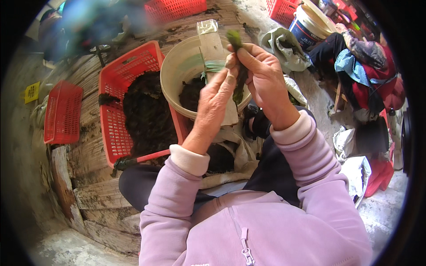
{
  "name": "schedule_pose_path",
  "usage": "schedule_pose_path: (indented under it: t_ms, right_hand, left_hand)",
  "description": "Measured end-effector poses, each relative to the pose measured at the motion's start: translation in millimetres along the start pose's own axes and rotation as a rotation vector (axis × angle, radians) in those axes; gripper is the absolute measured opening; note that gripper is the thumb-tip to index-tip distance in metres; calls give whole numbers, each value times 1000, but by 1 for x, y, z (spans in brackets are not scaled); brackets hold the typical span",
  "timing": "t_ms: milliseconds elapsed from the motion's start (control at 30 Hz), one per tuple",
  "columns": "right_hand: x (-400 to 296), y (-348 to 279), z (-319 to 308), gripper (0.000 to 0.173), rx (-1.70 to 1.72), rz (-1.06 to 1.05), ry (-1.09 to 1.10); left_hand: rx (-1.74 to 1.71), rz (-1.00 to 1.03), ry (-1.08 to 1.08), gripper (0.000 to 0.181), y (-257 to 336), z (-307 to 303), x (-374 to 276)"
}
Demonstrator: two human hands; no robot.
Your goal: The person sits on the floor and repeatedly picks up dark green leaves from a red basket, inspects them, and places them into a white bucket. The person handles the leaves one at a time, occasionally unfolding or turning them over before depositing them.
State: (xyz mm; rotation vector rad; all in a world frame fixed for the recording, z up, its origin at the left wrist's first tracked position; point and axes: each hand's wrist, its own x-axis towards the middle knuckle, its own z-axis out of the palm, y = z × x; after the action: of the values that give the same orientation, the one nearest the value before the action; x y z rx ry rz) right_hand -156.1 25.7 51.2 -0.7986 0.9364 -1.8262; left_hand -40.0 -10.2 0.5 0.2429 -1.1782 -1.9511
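Note:
Both my hands meet over a cream plastic bucket [171,78]. A dark green, leafy strand, seemingly seaweed [235,39], runs between them, its upper end blurred. My right hand [266,76] pinches it between thumb and fingers. My left hand [218,99] has its fingertips against the strand from the other side. Across the bucket lies a pale board [212,46] with clear tape at its far end and green cord tied around it. Dark leafy matter [191,94] lies inside the bucket. Left of it, a red plastic basket [111,79] holds a dark heap of similar stuff [148,116].
A smaller red basket [63,113] stands at the left on worn wooden boards [100,196]. Farther right are a white and blue bucket [308,28], a grey sack [283,46] and a seated person [369,66]. Another red basket [174,8] stands at the far edge.

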Motion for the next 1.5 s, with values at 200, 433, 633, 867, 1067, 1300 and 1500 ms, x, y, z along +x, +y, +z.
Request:
schedule_pose_path:
  t_ms: [200,433,633,867,1067,1300,1500]
  right_hand:
    - [-21,-16,7,17,-305,-67,4]
    - [-38,-27,33,18,-208,179,-156]
    - [-45,-19,67,27,-85,227,-173]
    - [-60,-8,79,26,-126,266,-219]
    - [-82,11,59,24,-33,387,-187]
    - [-101,35,33,21,123,362,138]
    - [-110,27,34,15,-504,-60,-67]
  left_hand:
    - [97,-262,-7,21,23,7,-39]
    - [555,-121,51,22,26,-40,-80]
    - [1593,-67,435,24,9,-73,-115]
    - [-25,-323,207,42,46,-40,-125]
    - [-465,-94,245,33,52,-34,-103]
    - [-390,-150,409,19,45,-41,-104]
    - [139,-450,250,9,50,-25,-103]
